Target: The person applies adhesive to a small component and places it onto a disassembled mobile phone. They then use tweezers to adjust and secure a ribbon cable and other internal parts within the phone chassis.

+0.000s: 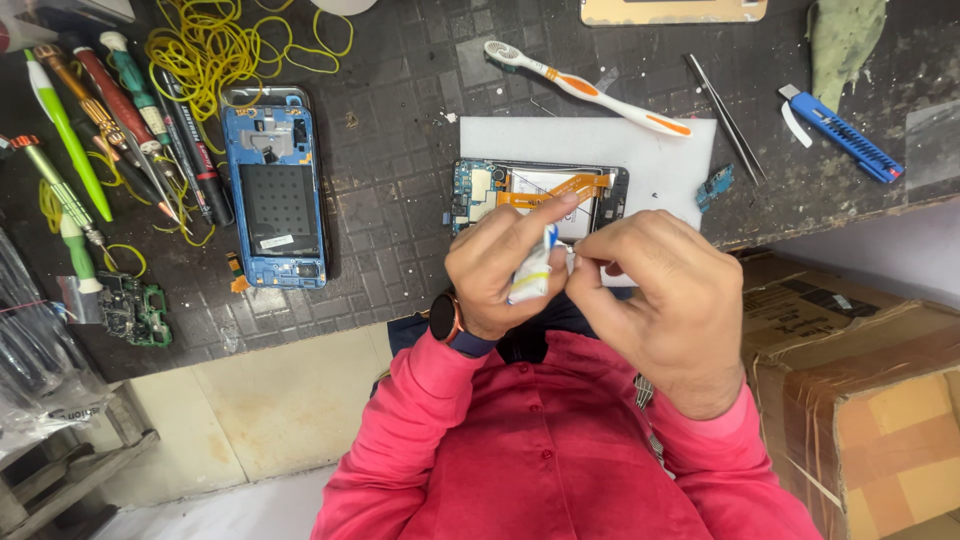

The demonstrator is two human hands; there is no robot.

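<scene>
Small white tube (pixel 532 275): we pinch it upright in our left hand (pixel 500 270), while our right hand (pixel 655 300) nips its tip; the opened phone (pixel 540 195) lies just beyond both hands.

Layout around the pad (pixel 640 150)
Open phone (pixel 540 195) on pad; toothbrush (pixel 585 88) on pad's far edge; tweezers (pixel 725 115), knife (pixel 840 133) right of pad; second phone (pixel 275 185), screwdrivers (pixel 110 120) left.

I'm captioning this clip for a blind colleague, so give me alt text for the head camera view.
Two hands hold a small white and blue tube: the left hand grips the tube while the right hand pinches its tip, above an opened phone lying on a white mat. A second opened blue phone, screwdrivers, a toothbrush and tweezers lie on the dark workbench.
</scene>
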